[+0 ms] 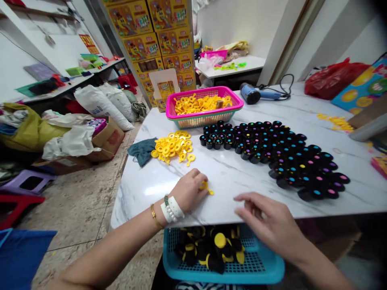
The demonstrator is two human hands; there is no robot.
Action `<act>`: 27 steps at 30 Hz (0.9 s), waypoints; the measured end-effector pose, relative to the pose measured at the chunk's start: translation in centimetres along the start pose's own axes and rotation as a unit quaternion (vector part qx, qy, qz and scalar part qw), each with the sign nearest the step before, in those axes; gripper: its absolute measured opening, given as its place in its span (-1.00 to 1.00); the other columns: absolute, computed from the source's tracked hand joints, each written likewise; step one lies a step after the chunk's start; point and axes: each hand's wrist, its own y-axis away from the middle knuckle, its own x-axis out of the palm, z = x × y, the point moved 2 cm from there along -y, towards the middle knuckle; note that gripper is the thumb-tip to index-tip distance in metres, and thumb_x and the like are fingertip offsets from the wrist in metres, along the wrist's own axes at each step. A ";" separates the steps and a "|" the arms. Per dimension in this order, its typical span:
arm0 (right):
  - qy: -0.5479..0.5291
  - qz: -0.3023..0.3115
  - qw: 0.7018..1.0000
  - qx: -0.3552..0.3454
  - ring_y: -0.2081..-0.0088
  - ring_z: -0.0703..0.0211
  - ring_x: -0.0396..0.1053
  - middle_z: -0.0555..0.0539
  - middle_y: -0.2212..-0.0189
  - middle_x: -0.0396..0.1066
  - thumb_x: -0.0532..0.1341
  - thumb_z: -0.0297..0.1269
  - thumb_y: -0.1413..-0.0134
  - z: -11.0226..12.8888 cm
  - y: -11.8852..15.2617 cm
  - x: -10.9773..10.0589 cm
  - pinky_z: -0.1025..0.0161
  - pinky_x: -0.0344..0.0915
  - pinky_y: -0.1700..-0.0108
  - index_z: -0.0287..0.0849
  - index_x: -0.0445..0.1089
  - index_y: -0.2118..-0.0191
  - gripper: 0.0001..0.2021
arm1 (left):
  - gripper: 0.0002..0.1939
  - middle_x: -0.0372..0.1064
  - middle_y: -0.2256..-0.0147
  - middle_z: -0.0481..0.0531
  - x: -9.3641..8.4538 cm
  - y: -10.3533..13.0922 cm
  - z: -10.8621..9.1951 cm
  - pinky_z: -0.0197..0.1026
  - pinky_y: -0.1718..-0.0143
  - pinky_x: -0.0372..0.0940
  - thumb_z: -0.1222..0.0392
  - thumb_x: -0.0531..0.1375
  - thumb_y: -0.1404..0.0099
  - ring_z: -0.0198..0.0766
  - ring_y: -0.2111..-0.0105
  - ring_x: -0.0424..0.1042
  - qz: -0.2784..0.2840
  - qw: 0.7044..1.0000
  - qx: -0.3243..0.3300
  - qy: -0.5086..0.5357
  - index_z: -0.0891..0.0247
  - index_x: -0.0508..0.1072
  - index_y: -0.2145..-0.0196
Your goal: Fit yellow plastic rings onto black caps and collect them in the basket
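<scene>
My left hand, with bracelets at its wrist, is closed on a small yellow plastic ring piece with a stem at the tabletop. To its right, my right hand hovers over the table's front edge, fingers apart and holding nothing. A loose pile of yellow ring pieces lies beyond my left hand, beside a dark teal cloth. Many black cylindrical pieces with coloured dots on top stand packed together on the right. Below the table edge, a blue basket contains black pieces with yellow caps.
A pink-rimmed basket of yellow pieces stands at the back of the marble-patterned table. Behind it rise stacked printed boxes. A blue heat gun and a red bag lie at the back right. Sacks line the floor at left.
</scene>
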 end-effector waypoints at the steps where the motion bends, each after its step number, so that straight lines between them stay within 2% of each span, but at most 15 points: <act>1: 0.007 -0.020 1.000 0.000 0.48 0.23 0.34 0.01 0.49 0.34 0.15 -0.22 -0.22 -0.2 -1.0 0.2 0.29 0.31 0.36 -0.14 0.40 0.14 -0.83 | -0.73 0.34 0.25 0.07 0.1 -0.3 -0.2 -0.15 0.24 0.39 0.29 0.26 -0.13 -0.25 0.32 0.39 0.007 1.000 0.001 0.025 0.29 0.39 0.17; 3: 0.027 -0.025 0.999 -0.003 0.39 0.19 0.39 -0.06 0.38 0.39 0.14 -0.24 -0.23 -0.7 -3.0 1.0 0.25 0.33 0.27 -0.16 0.41 0.12 -0.82 | -0.69 0.37 0.28 0.02 0.0 -1.1 -0.6 -0.23 0.33 0.38 0.34 0.24 -0.12 -0.32 0.38 0.40 0.027 0.996 0.011 0.086 0.29 0.35 0.15; 5: 0.070 0.003 0.998 -0.003 0.33 0.14 0.41 -0.10 0.26 0.40 0.19 -0.22 -0.20 -0.9 -4.5 2.1 0.21 0.36 0.25 -0.14 0.41 0.03 -0.75 | -0.72 0.40 0.32 -0.03 -0.6 -2.1 -0.5 -0.29 0.37 0.37 0.37 0.19 -0.15 -0.37 0.42 0.40 0.020 0.991 0.026 0.127 0.28 0.33 0.15; 8: 0.160 0.044 0.986 -0.011 0.24 0.07 0.42 -0.11 0.18 0.40 0.25 -0.22 -0.13 -0.7 -5.3 3.5 0.19 0.38 0.28 -0.06 0.40 -0.03 -0.67 | -0.74 0.39 0.30 -0.02 -2.1 -4.4 1.5 -0.27 0.34 0.37 0.34 0.21 -0.17 -0.39 0.45 0.39 -0.091 0.990 -0.011 0.106 0.29 0.35 0.15; 10: 0.197 0.057 0.978 -0.035 0.21 0.03 0.41 -0.10 0.19 0.40 0.27 -0.25 -0.10 -0.2 -5.1 3.9 0.17 0.40 0.29 -0.05 0.41 -0.03 -0.66 | -0.65 0.37 0.23 0.03 -2.8 -6.5 3.4 -0.20 0.27 0.37 0.28 0.29 -0.13 -0.40 0.46 0.37 -0.155 0.984 -0.055 0.066 0.32 0.37 0.11; 11: 0.205 0.062 0.975 -0.053 0.20 0.01 0.40 -0.11 0.18 0.40 0.29 -0.25 -0.08 0.1 -4.7 4.0 0.15 0.41 0.27 -0.07 0.40 -0.04 -0.63 | -0.59 0.36 0.20 0.06 -2.9 -7.6 4.2 -0.17 0.23 0.37 0.24 0.32 -0.11 -0.38 0.45 0.37 -0.166 0.982 -0.069 0.049 0.33 0.37 0.08; 14: 0.209 0.067 0.969 -0.111 0.16 -0.09 0.36 -0.20 0.15 0.41 0.38 -0.10 0.05 1.0 -2.9 4.2 0.03 0.42 0.21 -0.21 0.34 -0.12 -0.39 | -0.47 0.33 0.15 0.11 -2.6 -10.6 5.9 -0.11 0.12 0.35 0.13 0.39 -0.05 -0.24 0.27 0.40 -0.172 0.982 -0.071 0.014 0.33 0.39 0.04; 16: 0.203 0.062 0.967 -0.143 0.16 -0.15 0.35 -0.27 0.13 0.41 0.41 0.05 0.18 1.4 -1.4 4.5 -0.03 0.43 0.19 -0.31 0.30 -0.15 -0.21 | -0.47 0.32 0.14 0.13 -2.1 -11.9 6.4 -0.10 0.07 0.33 0.11 0.39 -0.04 -0.17 0.17 0.39 -0.176 0.982 -0.063 0.007 0.32 0.42 0.05; 17: 0.202 0.058 0.964 -0.163 0.17 -0.17 0.36 -0.29 0.14 0.42 0.41 0.07 0.19 1.4 -0.7 4.7 -0.04 0.43 0.20 -0.35 0.30 -0.16 -0.18 | -0.50 0.32 0.14 0.12 -1.8 -12.4 6.5 -0.11 0.06 0.32 0.12 0.39 -0.04 -0.16 0.16 0.39 -0.178 0.982 -0.061 0.009 0.31 0.43 0.07; 18: 0.202 0.051 0.960 -0.185 0.18 -0.17 0.37 -0.29 0.15 0.43 0.41 0.03 0.15 1.5 0.0 4.9 -0.03 0.43 0.21 -0.37 0.30 -0.15 -0.22 | -0.54 0.32 0.13 0.11 -1.6 -12.7 6.5 -0.12 0.07 0.32 0.14 0.39 -0.05 -0.17 0.17 0.39 -0.179 0.982 -0.060 0.013 0.29 0.44 0.09; 22: 0.196 0.020 0.949 -0.246 0.24 -0.05 0.42 -0.22 0.28 0.48 0.23 -0.43 -0.14 1.3 1.5 5.4 0.07 0.42 0.25 -0.30 0.35 -0.11 -0.61 | -0.71 0.38 0.20 0.04 -1.5 -12.9 6.7 -0.17 0.16 0.32 0.25 0.32 -0.09 -0.27 0.31 0.40 -0.180 0.981 -0.069 0.031 0.27 0.42 0.21; 25: 0.146 0.013 0.962 -0.229 0.31 0.05 0.43 -0.18 0.35 0.48 0.13 -0.47 -0.22 0.8 1.1 4.7 0.14 0.41 0.29 -0.25 0.42 -0.02 -0.72 | -0.75 0.43 0.26 0.00 -2.2 -12.1 6.3 -0.20 0.23 0.31 0.26 0.28 -0.11 -0.29 0.39 0.41 -0.178 0.980 -0.084 0.031 0.26 0.38 0.23; 27: 0.129 -0.005 0.970 -0.207 0.32 0.09 0.44 -0.18 0.32 0.50 0.12 -0.45 -0.24 0.2 0.4 3.8 0.20 0.40 0.31 -0.22 0.46 0.03 -0.75 | -0.75 0.45 0.29 -0.02 -2.9 -10.7 5.4 -0.22 0.27 0.30 0.25 0.27 -0.11 -0.31 0.43 0.41 -0.185 0.978 -0.093 0.032 0.25 0.36 0.23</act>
